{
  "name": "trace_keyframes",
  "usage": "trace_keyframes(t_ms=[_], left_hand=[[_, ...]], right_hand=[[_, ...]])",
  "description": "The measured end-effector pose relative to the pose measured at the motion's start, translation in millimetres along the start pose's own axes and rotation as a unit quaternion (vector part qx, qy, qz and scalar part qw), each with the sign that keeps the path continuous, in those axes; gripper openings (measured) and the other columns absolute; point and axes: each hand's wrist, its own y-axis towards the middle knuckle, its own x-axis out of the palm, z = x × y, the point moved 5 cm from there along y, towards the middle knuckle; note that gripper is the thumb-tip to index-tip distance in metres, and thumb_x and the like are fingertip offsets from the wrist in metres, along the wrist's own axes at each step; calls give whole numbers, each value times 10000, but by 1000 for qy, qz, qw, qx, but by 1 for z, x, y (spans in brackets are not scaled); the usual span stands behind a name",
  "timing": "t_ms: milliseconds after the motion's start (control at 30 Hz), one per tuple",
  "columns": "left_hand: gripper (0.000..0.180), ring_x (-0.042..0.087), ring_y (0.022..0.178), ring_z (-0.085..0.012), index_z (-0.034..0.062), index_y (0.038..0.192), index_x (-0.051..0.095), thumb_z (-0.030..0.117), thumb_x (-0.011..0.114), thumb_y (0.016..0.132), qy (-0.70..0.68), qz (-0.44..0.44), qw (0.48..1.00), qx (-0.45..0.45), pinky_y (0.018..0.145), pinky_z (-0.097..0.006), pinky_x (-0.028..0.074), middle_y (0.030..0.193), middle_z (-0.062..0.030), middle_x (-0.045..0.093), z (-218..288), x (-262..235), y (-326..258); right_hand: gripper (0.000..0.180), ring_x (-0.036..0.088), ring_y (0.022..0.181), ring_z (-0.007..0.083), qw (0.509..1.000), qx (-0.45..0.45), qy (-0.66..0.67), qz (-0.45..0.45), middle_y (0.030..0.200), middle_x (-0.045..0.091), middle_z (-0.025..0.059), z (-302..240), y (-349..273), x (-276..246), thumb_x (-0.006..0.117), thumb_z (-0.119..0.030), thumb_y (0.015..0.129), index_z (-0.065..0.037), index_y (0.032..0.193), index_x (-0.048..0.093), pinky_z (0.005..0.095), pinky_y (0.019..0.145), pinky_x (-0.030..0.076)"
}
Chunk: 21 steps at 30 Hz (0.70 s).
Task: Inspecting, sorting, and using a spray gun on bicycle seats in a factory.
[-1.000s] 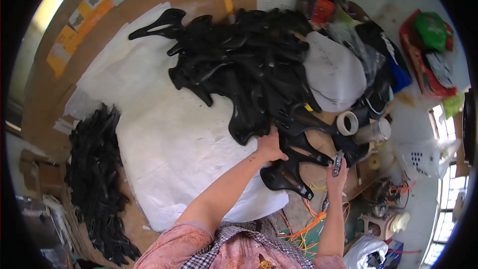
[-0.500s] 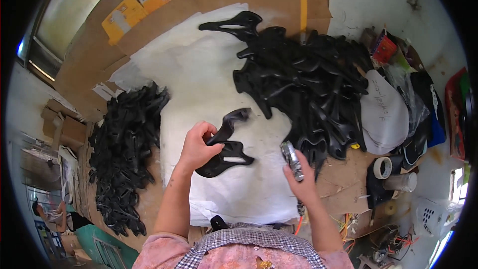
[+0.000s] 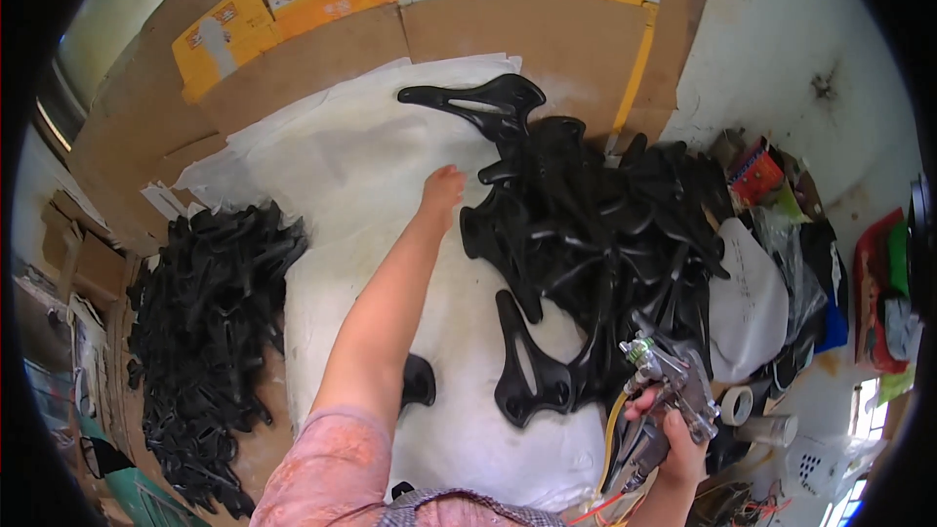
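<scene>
My left hand point(image 3: 444, 193) reaches far out over the white cloth point(image 3: 361, 171), just left of a heap of black bicycle saddle covers point(image 3: 605, 224). Its fingers are foreshortened and loosely bent, apart, with nothing visible in them. My right hand point(image 3: 681, 444) grips a metal spray gun point(image 3: 669, 385) beside the heap's near right end; hoses trail from it. One black saddle cover point(image 3: 527, 371) with a long slot lies on the cloth at the heap's near edge. Another dark piece point(image 3: 420, 381) is partly hidden behind my left arm.
A second pile of black pieces point(image 3: 210, 332) covers the left side. Cardboard point(image 3: 508, 29) with yellow tape stands along the back. At the right are a pale grey flat piece point(image 3: 750, 303), a tape roll point(image 3: 737, 404), a clear jar point(image 3: 771, 429) and a white plastic basket point(image 3: 820, 468).
My left hand has let go of the black saddle cover and stretched away forward. The spray gun has moved right and nearer to me. A slotted cover now lies by the heap; the view has shifted.
</scene>
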Motion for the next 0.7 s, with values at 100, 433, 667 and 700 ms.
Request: trace_keyframes(t_ms=[100,433,667,700], left_hand=[[498,501,999,-222,110,1225,501,189,680,768,-118,-10,992,-39,813,-415,409,1079,-31,563,8,48,54],[190,587,807,-128,16,1040,593,69,571,859,-5,-137,985,105,689,-266,473,922,-32,629,46,-29,-31],[188,604,717,-106,33,1034,612,60,541,862,32,-6,999,-23,625,-261,500,859,-8,640,-21,-163,-139],[177,601,698,-104,35,1021,614,59,546,859,31,-19,999,-27,614,-261,501,843,-8,638,-27,-169,-148]], right_hand=[[666,604,780,225,1000,0,-20,3,906,581,128,6,34,8,630,-352,816,15,1307,367,373,767,503],[747,599,794,228,997,44,-12,-67,910,602,131,22,65,43,685,-366,772,76,1292,381,371,763,496],[605,581,751,134,952,110,-169,-231,888,592,93,47,25,70,665,-225,816,39,1295,407,277,672,499],[600,580,738,130,948,103,-181,-242,886,593,92,44,21,73,668,-218,815,39,1293,411,269,663,500]])
